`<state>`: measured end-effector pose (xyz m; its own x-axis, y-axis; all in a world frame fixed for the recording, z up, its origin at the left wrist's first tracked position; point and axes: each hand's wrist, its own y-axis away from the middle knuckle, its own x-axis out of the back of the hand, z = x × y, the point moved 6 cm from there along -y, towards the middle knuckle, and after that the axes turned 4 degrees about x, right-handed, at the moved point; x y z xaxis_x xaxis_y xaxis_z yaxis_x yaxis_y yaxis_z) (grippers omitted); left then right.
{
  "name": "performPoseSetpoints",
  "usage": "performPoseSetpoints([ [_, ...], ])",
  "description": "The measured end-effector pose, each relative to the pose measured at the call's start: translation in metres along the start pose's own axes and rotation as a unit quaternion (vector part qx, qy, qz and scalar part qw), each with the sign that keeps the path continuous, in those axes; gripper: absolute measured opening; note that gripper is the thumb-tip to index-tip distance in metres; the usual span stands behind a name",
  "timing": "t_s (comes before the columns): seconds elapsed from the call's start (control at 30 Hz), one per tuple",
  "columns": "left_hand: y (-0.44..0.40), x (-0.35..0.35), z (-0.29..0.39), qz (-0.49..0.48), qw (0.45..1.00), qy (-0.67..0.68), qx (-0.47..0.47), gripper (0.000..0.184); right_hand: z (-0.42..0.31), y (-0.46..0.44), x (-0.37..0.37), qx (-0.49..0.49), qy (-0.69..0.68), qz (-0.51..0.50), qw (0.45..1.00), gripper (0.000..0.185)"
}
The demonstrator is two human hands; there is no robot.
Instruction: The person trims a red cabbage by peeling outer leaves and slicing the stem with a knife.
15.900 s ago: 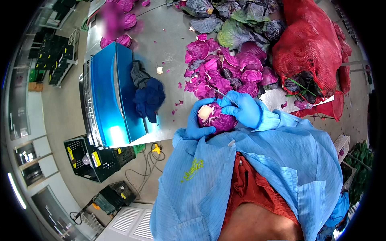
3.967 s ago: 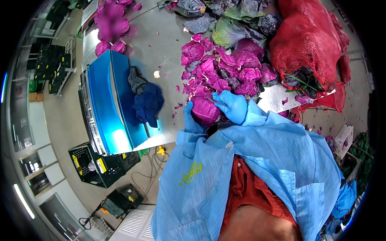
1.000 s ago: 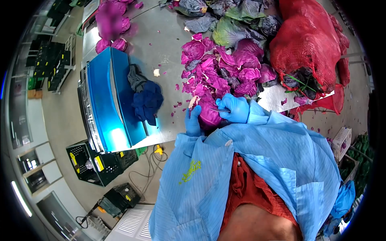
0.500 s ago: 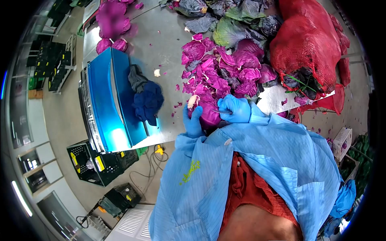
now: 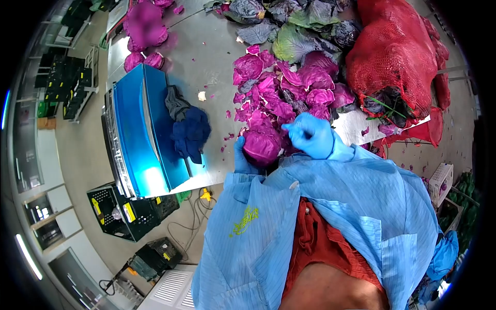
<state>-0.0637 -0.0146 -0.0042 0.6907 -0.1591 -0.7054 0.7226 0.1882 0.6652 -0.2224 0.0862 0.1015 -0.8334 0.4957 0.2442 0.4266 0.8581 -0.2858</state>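
Cups the gloved left hand (image 5: 244, 159) — bends the right arm (image 5: 356, 168) inward, curling the right hand (image 5: 311, 136) into a loose fist.

I saw a bright room. A long white lamp (image 5: 29, 258) glowed low on the left side, and a streak of light (image 5: 6, 108) shone blue-white higher up, right by the left edge. The blue box (image 5: 132, 113) had a big white shiny spot near its bottom end. The metal desk (image 5: 217, 51) looked gray in the middle and almost white near the red net sack (image 5: 392, 57). It was dark under the held cabbage (image 5: 262, 144). The far cabbages (image 5: 146, 26) were smeary, but the pile of leaves (image 5: 310, 98) looked clear. Everything bent round at the edges, and the corners were black.
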Motion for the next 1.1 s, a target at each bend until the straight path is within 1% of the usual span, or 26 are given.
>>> performPoseSetpoints([
  [0.07,0.004,-0.001,-0.002,0.003,1.0,0.026,0.007,0.081,0.018,-0.003,0.009,-0.077,-0.071,0.105,0.989,0.012],
  [0.1,0.005,-0.003,-0.001,0.003,1.0,0.016,0.001,0.081,0.02,-0.011,0.016,-0.067,-0.088,0.117,0.987,0.012],
  [0.13,0.007,-0.004,0.001,0.003,1.0,0.006,-0.005,0.081,0.024,-0.015,0.02,-0.105,-0.084,0.134,0.982,0.011],
  [0.2,0.006,-0.003,0.005,-0.004,0.999,-0.023,-0.039,0.08,0.033,-0.01,0.024,-0.32,-0.131,0.156,0.925,0.01],
  [0.27,-0.005,0.009,0.004,-0.02,0.994,-0.058,-0.09,0.08,0.05,-0.008,0.02,-0.327,-0.192,0.13,0.916,0.013],
  [0.33,-0.002,0.0,0.016,-0.064,0.985,-0.072,-0.143,0.07,0.056,-0.006,0.015,-0.352,-0.267,0.088,0.893,0.019],
  [0.37,0.002,-0.002,0.019,-0.055,0.977,-0.114,-0.174,0.071,0.063,-0.003,0.011,-0.356,-0.3,0.065,0.883,0.025],
  [0.4,0.006,-0.007,0.023,-0.044,0.966,-0.156,-0.204,0.072,0.062,-0.003,0.006,-0.362,-0.338,0.032,0.868,0.026],
  [0.43,0.003,-0.002,0.027,-0.016,0.946,-0.227,-0.231,0.077,0.062,-0.003,0.002,-0.346,-0.298,0.033,0.889,0.028],
  [0.47,0.005,-0.004,0.025,-0.013,0.932,-0.271,-0.241,0.076,0.06,-0.002,-0.003,-0.329,-0.258,0.033,0.908,0.031],
  [0.5,0.013,-0.018,0.026,-0.009,0.916,-0.314,-0.251,0.074,0.055,0.001,-0.009,-0.373,-0.245,-0.016,0.895,0.041],
  [0.53,0.018,-0.025,0.026,-0.004,0.897,-0.357,-0.259,0.073,0.053,0.002,-0.014,-0.366,-0.25,-0.039,0.896,0.05],
  [0.57,0.013,-0.018,0.022,0.023,0.893,-0.383,-0.236,0.078,0.052,0.001,-0.019,-0.346,-0.22,-0.063,0.91,0.055],
  [0.6,0.011,-0.017,0.019,0.015,0.885,-0.403,-0.233,0.08,0.052,0.0,-0.021,-0.325,-0.189,-0.086,0.923,0.06],
  [0.67,0.006,-0.013,0.015,-0.004,0.866,-0.444,-0.228,0.083,0.054,0.001,-0.021,-0.333,-0.165,-0.12,0.92,0.058],
  [0.7,0.004,-0.012,0.017,-0.027,0.866,-0.456,-0.204,0.09,0.054,0.0,-0.022,-0.337,-0.153,-0.138,0.918,0.058],
  [0.73,0.005,-0.008,0.017,-0.042,0.884,-0.431,-0.175,0.091,0.053,-0.002,-0.022,-0.341,-0.142,-0.156,0.916,0.057],
  [0.77,0.007,-0.005,0.016,-0.057,0.901,-0.405,-0.145,0.092,0.053,0.001,-0.018,-0.389,-0.119,-0.181,0.895,0.052],
  [0.8,0.01,-0.006,0.015,-0.072,0.916,-0.378,-0.116,0.093,0.055,0.003,-0.019,-0.375,-0.118,-0.179,0.902,0.053],
  [0.87,0.002,0.005,0.015,-0.078,0.901,-0.407,-0.132,0.096,0.06,0.007,-0.019,-0.344,-0.114,-0.176,0.915,0.053],
  [0.9,0.001,0.003,0.015,-0.087,0.888,-0.429,-0.144,0.097,0.048,0.004,-0.018,-0.352,-0.108,-0.18,0.912,0.055],
  [0.93,0.0,0.001,0.015,-0.097,0.874,-0.451,-0.156,0.097,0.045,-0.002,-0.018,-0.241,-0.053,-0.149,0.957,0.056],
  [0.97,0.0,0.001,0.014,-0.094,0.862,-0.468,-0.17,0.097,0.047,-0.001,-0.021,-0.127,0.002,-0.117,0.985,0.058],
  [1.0,0.0,0.0,0.014,-0.091,0.85,-0.485,-0.184,0.098,0.029,-0.007,-0.023,-0.01,0.058,-0.081,0.995,0.059],
  [1.03,-0.001,-0.003,0.014,-0.089,0.837,-0.502,-0.198,0.098,0.026,-0.004,-0.021,-0.091,0.086,-0.127,0.984,0.061],
  [1.1,0.0,-0.007,0.013,-0.088,0.838,-0.496,-0.209,0.101,0.022,-0.005,-0.019,-0.093,0.117,-0.146,0.978,0.058],
])
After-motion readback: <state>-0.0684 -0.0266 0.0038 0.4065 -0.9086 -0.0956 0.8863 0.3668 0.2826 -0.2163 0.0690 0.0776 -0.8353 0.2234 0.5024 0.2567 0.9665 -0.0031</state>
